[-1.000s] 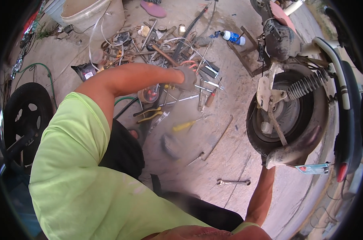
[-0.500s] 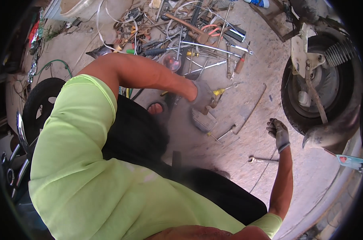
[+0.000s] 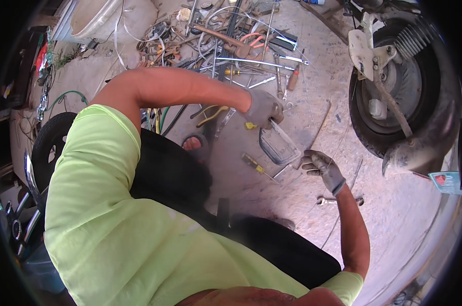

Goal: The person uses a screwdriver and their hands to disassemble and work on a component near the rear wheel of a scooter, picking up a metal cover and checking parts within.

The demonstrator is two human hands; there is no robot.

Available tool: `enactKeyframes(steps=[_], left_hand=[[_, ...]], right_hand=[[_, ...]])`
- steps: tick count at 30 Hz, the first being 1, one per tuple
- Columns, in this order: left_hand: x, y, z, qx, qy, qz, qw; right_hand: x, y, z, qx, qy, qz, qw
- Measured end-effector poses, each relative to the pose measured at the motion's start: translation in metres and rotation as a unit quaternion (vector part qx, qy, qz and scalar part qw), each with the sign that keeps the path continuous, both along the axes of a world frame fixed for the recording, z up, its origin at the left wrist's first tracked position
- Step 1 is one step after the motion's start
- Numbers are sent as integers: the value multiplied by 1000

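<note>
My left hand (image 3: 265, 108), in a grey glove, grips the upper end of a pale, rounded rectangular case (image 3: 281, 145) with a recessed face, tilted over the floor. By the case's lower right corner is my right hand (image 3: 323, 169), also gloved, its fingers curled. Whether they touch the corner or hold something small cannot be made out. A screwdriver (image 3: 253, 163) with a yellow and dark handle lies left of the case. Below my right hand lies a wrench (image 3: 338, 201). Yellow-handled pliers (image 3: 209, 118) rest under my left forearm.
A heap of tools (image 3: 226, 46) covers the floor ahead, with a red-handled screwdriver (image 3: 293, 79) at its right. To the right stands a wheel (image 3: 361, 112) with a spring and fender. A pale bucket (image 3: 113, 23) is far left. My sandalled foot (image 3: 192, 143) shows below my left arm.
My left hand has raised the case and turned its recessed face into view. My right hand has moved left to the case's corner. The view has shifted slightly.
</note>
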State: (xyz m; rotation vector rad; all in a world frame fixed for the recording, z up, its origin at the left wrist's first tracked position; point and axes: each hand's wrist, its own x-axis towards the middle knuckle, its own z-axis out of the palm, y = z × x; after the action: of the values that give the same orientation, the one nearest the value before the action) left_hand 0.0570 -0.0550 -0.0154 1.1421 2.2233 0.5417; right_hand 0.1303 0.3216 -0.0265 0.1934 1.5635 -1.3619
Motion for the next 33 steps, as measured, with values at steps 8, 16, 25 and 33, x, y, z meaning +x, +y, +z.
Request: enactKeyframes(steps=[8, 16, 25, 33], left_hand=[[-14, 22, 96, -13, 255, -119, 959], [-15, 2, 90, 175, 341, 166, 908], [-25, 10, 100, 201, -414, 334, 822], [-48, -13, 123, 288, -262, 184, 903]], right_hand=[[0, -69, 66, -141, 86, 31, 986], [12, -88, 69, -139, 103, -107, 979], [-11, -100, 95, -23, 274, -132, 952], [-26, -100, 132, 41, 685, 47, 726]])
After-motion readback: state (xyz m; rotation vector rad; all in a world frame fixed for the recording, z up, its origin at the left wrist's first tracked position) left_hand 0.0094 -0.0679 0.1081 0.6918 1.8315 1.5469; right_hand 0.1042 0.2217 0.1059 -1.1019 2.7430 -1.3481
